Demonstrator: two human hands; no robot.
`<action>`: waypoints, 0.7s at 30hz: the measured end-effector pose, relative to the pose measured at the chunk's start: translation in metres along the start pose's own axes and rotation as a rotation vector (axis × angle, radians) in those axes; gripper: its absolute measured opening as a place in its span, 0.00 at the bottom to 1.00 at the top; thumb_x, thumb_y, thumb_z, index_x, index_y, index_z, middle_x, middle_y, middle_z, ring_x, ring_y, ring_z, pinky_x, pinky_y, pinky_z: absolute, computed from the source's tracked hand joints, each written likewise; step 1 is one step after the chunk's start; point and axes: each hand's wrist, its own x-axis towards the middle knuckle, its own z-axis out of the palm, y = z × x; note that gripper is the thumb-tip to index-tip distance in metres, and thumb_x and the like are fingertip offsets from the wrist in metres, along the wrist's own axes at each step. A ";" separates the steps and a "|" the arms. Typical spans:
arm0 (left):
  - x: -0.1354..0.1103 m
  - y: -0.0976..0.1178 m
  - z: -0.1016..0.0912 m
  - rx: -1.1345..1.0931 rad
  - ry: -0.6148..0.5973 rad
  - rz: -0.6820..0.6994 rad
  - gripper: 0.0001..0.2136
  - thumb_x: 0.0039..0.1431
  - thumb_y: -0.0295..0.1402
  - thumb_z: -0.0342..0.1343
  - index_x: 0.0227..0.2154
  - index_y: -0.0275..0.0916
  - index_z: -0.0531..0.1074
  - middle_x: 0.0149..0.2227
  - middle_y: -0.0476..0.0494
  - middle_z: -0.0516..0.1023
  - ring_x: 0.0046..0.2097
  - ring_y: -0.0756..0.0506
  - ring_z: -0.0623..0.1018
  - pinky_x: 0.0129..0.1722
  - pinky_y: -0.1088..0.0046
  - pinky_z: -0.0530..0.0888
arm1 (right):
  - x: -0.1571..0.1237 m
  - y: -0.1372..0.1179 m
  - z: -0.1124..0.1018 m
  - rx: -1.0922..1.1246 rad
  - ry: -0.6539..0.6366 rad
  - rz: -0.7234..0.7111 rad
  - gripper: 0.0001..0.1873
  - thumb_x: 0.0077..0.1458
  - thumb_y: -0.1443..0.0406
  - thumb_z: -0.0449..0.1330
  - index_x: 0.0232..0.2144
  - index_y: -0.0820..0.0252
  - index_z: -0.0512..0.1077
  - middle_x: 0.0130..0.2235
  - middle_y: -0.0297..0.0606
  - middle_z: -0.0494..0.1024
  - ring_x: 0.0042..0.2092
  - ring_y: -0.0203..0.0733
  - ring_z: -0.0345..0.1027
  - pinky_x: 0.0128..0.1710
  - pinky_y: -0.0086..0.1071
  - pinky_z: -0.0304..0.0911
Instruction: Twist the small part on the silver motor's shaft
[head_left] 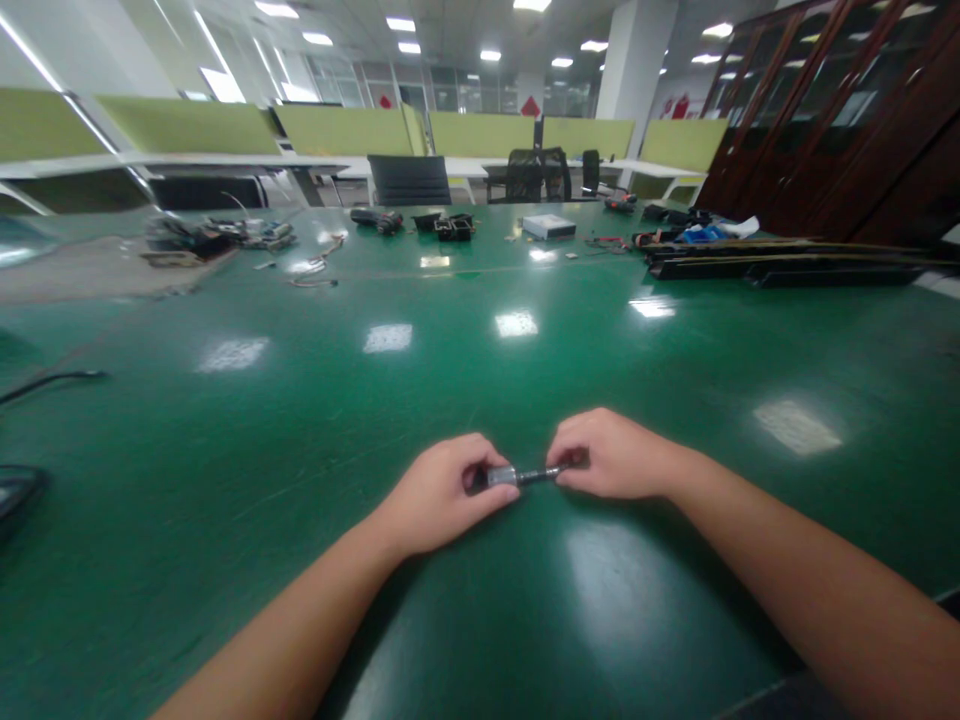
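Note:
Between my hands lies a small silver metal cylinder (502, 477) with a thin dark rod (536, 475) running out of its right side; its exact kind I cannot make out. My left hand (442, 495) pinches the cylinder between thumb and fingers, partly hiding its left end. The rod's right end is gripped by the fingertips of my right hand (611, 455), and what sits inside that palm is mostly hidden. Both hands rest low over the green tabletop (450, 400), and the rod is roughly level.
Black cables (52, 380) lie at the left edge. Along the far side are a heap of electronic parts (217, 235), a dark power tool (377, 220), black parts (454, 228), a white box (548, 227) and long black rails (780, 262). Chairs (410, 180) stand beyond.

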 end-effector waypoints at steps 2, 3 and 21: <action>-0.001 -0.001 0.000 0.000 0.004 -0.004 0.10 0.60 0.42 0.61 0.37 0.41 0.77 0.31 0.50 0.74 0.31 0.48 0.72 0.30 0.73 0.65 | -0.001 0.003 -0.003 -0.008 -0.023 0.017 0.06 0.52 0.68 0.64 0.35 0.59 0.80 0.33 0.34 0.79 0.34 0.35 0.70 0.36 0.29 0.63; -0.002 -0.002 0.000 0.000 0.006 -0.008 0.11 0.60 0.43 0.61 0.37 0.41 0.77 0.30 0.50 0.74 0.31 0.48 0.71 0.30 0.73 0.64 | -0.002 0.004 -0.005 -0.015 -0.030 0.033 0.06 0.52 0.68 0.65 0.34 0.59 0.80 0.32 0.34 0.79 0.34 0.35 0.69 0.35 0.28 0.62; -0.006 -0.004 -0.003 0.014 0.007 -0.021 0.13 0.61 0.44 0.60 0.37 0.40 0.77 0.30 0.49 0.73 0.30 0.48 0.72 0.30 0.73 0.65 | -0.001 0.008 -0.009 0.100 -0.073 0.150 0.07 0.50 0.67 0.66 0.34 0.60 0.80 0.31 0.34 0.79 0.31 0.35 0.70 0.31 0.27 0.63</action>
